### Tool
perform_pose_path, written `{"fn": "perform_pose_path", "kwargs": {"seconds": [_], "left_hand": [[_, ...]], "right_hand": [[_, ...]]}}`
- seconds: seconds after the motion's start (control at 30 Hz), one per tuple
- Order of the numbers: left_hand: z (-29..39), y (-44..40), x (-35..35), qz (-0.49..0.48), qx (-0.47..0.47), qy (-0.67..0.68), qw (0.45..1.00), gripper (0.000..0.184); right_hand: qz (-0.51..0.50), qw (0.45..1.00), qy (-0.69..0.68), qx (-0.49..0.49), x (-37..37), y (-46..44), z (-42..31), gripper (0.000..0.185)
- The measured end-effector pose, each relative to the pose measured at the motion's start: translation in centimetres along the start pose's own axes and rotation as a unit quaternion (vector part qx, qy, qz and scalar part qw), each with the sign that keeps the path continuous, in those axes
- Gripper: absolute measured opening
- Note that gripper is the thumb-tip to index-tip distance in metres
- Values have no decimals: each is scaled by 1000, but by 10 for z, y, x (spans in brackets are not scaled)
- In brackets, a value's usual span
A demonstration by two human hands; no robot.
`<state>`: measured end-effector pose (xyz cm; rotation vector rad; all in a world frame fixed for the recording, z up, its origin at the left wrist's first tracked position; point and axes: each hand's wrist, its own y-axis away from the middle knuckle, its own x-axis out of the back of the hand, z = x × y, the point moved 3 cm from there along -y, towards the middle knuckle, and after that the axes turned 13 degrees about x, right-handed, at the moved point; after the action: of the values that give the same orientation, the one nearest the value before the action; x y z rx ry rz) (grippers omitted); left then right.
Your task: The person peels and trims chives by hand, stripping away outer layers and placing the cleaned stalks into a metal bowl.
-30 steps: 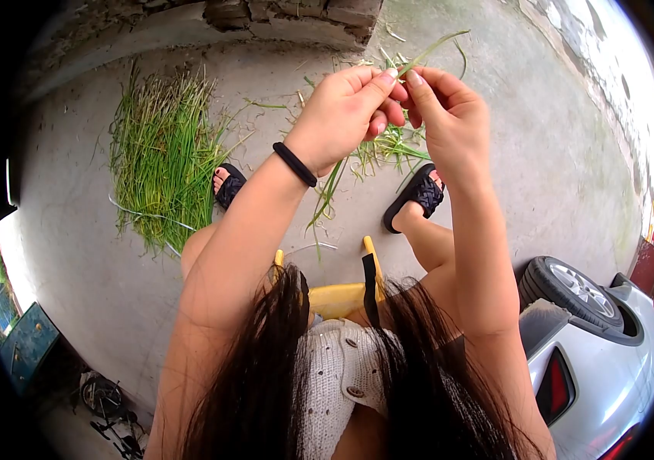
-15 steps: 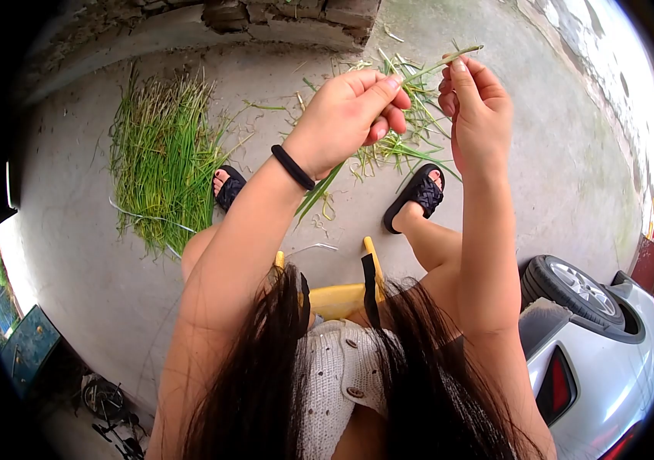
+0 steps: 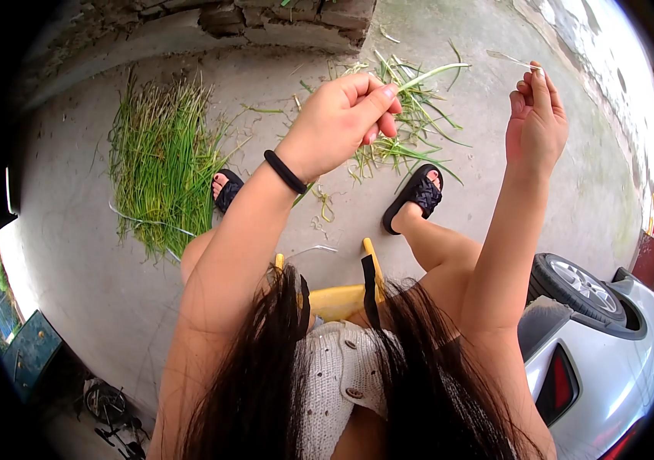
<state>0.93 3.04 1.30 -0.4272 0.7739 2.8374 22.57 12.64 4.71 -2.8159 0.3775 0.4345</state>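
My left hand (image 3: 342, 119) is closed around a thin green onion (image 3: 438, 72), whose pale end sticks out past the fingertips and curves up to the right. Well to its right, my right hand (image 3: 538, 126) is raised with thumb and fingertips pinched on a thin, whitish strip of peeled skin (image 3: 505, 57). Strip and stalk are apart. Below the left hand, loose green stalks and trimmings (image 3: 400, 153) lie scattered on the floor.
A large bundle of green onions (image 3: 162, 153) lies on the concrete floor at left, with a white string (image 3: 154, 219) across it. My sandalled feet (image 3: 421, 195) flank the scraps. A yellow stool (image 3: 335, 301) is beneath me; a silver car (image 3: 603, 376) stands at right, a brick ledge (image 3: 289, 27) ahead.
My right hand has moved away to the right, pulling a thin strip of skin off the stalk. The stalk's end now shows pale and bare. My left hand has barely shifted.
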Motion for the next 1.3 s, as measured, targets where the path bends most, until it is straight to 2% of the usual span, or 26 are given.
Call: {"fn": "perform_pose_path", "kwargs": {"seconds": [0.03, 0.1, 0.17, 0.27, 0.3, 0.43, 0.53, 0.57, 0.77, 0.87, 0.97, 1.07, 1.17, 1.3], "left_hand": [[-1, -1, 0, 5, -12, -7, 1000, 20], [0, 0, 2, 18, -26, -25, 999, 19], [1, 0, 3, 31, -31, -48, 998, 18], [2, 0, 4, 69, -37, -96, 992, 18], [2, 0, 4, 76, -41, -117, 989, 18], [6, 4, 2, 93, -57, -194, 975, 17], [9, 6, 4, 108, -68, -235, 964, 15], [9, 6, 5, 116, -72, -246, 960, 15], [7, 2, 12, 159, -138, -215, 954, 7], [12, 6, 11, 181, -146, -215, 949, 7], [15, 7, 8, 214, -172, -280, 920, 6], [15, 7, 4, 251, -258, -298, 884, 7], [19, 10, 0, 272, -286, -313, 864, 7], [18, 10, 2, 282, -300, -315, 855, 7]], "right_hand": [[12, 999, 28, 21, 2, -2, -3, 17], [-32, 985, 170, 20, -3, 2, -12, 18], [-94, 944, 318, 1, -3, 4, -13, 17], [-203, 894, 380, 126, -14, 15, -5, 17], [-230, 884, 372, 164, -18, 19, -5, 23], [-351, 805, 379, 293, -37, 28, -9, 23], [-426, 811, 360, 179, -35, 34, -3, 17], [-413, 815, 360, 186, -37, 34, -3, 10], [-429, 835, 327, 104, -33, 34, -3, 8], [-434, 846, 303, 62, -30, 34, -3, 12], [-406, 872, 273, -19, -24, 33, 7, 16], [-379, 888, 257, -49, -31, 36, 5, 21], [-371, 881, 284, -77, -35, 38, 5, 29], [-379, 865, 322, -69, -32, 38, 13, 33]]}}
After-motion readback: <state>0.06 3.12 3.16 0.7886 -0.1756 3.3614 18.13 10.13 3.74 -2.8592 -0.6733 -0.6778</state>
